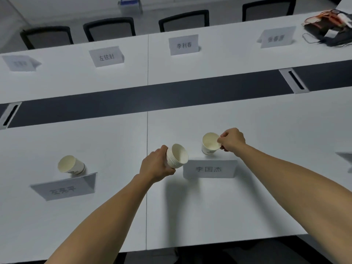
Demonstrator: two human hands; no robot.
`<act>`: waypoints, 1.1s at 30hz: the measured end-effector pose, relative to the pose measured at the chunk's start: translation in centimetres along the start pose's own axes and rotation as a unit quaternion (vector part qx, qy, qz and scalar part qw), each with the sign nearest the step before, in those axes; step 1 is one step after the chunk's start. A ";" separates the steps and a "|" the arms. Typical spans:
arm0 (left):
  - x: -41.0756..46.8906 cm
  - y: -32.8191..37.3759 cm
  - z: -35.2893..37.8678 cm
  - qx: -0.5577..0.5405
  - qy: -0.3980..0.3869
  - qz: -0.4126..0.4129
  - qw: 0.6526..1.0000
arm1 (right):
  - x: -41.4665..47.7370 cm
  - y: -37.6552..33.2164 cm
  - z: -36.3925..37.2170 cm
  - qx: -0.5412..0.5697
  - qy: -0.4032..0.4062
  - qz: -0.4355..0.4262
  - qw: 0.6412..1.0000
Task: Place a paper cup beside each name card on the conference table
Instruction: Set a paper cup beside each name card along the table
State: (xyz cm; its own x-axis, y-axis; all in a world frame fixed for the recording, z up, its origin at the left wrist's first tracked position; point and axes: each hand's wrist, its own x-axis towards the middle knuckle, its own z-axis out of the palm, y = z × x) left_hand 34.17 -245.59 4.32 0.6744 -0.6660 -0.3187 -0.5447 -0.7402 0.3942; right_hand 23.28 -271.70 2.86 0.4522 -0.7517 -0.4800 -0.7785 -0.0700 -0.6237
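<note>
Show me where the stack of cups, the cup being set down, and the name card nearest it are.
stack of cups (177,156), head view, on the ribbed side wall.
cup being set down (210,141), head view, on its inner wall.
name card (208,169), head view, on the printed front face.

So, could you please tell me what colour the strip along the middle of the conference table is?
Dark grey, nearly black, strip; it shows in the head view.

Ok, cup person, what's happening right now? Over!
Left hand holds white paper cup stack. Right hand pinches single white paper cup behind white folded name card. Nothing blocking.
</note>
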 end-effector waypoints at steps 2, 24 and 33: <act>0.2 -0.2 0.2 -0.004 -0.006 -0.005 1.000 | 0.5 0.9 0.9 -0.001 -0.006 0.020 1.000; -0.1 4.7 -1.8 0.017 -0.001 0.125 0.992 | -6.4 3.0 -4.5 -0.101 0.062 -0.008 0.993; -2.7 15.5 1.2 0.043 -0.013 0.238 0.970 | -12.6 10.5 -14.1 -0.161 0.142 -0.015 0.977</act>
State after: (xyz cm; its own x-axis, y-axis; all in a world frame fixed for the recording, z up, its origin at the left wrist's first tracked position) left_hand 23.26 -255.37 10.26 0.3247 -0.9354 -0.1403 -0.8317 -0.3530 0.4285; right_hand 3.25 -272.20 11.06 0.3737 -0.8946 -0.2448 -0.8836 -0.2631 -0.3873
